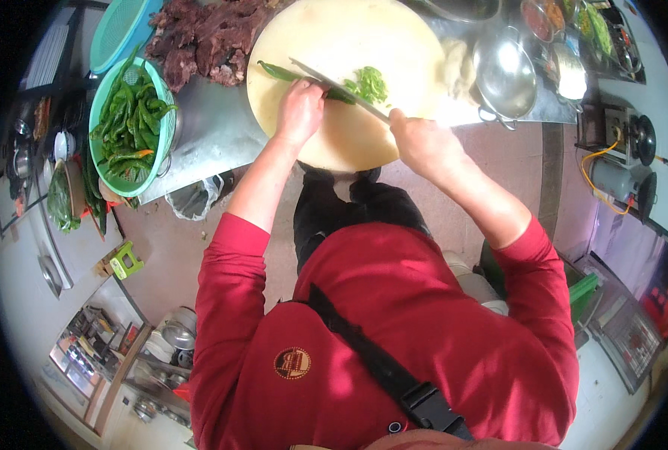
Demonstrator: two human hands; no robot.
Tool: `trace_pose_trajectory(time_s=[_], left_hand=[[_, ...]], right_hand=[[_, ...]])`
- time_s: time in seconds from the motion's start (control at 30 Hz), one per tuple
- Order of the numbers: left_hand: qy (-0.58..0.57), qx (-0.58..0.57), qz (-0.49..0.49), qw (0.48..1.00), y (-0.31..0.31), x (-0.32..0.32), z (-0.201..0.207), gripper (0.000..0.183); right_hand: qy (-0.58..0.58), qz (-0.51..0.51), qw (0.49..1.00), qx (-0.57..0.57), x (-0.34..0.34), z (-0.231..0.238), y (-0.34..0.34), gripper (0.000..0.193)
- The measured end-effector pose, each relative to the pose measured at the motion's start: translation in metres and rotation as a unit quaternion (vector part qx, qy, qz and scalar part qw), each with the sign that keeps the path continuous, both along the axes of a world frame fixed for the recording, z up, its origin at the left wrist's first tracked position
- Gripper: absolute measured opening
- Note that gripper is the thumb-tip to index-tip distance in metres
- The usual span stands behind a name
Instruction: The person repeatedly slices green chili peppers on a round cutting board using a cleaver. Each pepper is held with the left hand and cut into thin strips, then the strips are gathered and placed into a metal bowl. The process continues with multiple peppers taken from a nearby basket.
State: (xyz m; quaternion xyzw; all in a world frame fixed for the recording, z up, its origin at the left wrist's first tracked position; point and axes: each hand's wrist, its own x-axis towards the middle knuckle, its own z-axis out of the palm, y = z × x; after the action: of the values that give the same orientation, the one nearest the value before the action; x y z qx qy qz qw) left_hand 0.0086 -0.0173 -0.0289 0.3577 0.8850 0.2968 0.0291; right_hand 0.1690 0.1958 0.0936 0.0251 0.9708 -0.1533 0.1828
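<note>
- Slicing a long green pepper (pixel 272 70), by the look of it; lying left of the middle of a round cutting board (pixel 349 150).
- Steadying it with the left hand (pixel 302 112), fingers bent down over it; cannot tell the exact fingertip grip.
- Grasping a knife (pixel 349 96) by its handle in the closed right hand (pixel 424 142), blade slanting across the pepper.
- Heaped just beyond the blade: cut green pieces (pixel 370 85).
- Likely calling for another short stroke, left fingertips tucked clear of the edge.
- Farther out, at the worktop's (pixel 206 124) front left corner: whole green peppers (pixel 128 116) in a turquoise basket (pixel 167 142).
</note>
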Motion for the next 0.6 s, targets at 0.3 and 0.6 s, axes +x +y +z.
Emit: trace_pose_trajectory(time_s=[0.3,0.6], left_hand=[[0.045,-0.022,-0.044,0.998,-0.004,-0.011,0.017,0.016],[0.034,-0.061,-0.069,0.995,-0.013,-0.020,0.013,0.025]], right_hand=[[-0.032,-0.022,0.999,-0.018,-0.003,0.003,-0.010,0.015],[-0.010,-0.040,0.999,-0.015,0.000,0.000,-0.028,0.012]])
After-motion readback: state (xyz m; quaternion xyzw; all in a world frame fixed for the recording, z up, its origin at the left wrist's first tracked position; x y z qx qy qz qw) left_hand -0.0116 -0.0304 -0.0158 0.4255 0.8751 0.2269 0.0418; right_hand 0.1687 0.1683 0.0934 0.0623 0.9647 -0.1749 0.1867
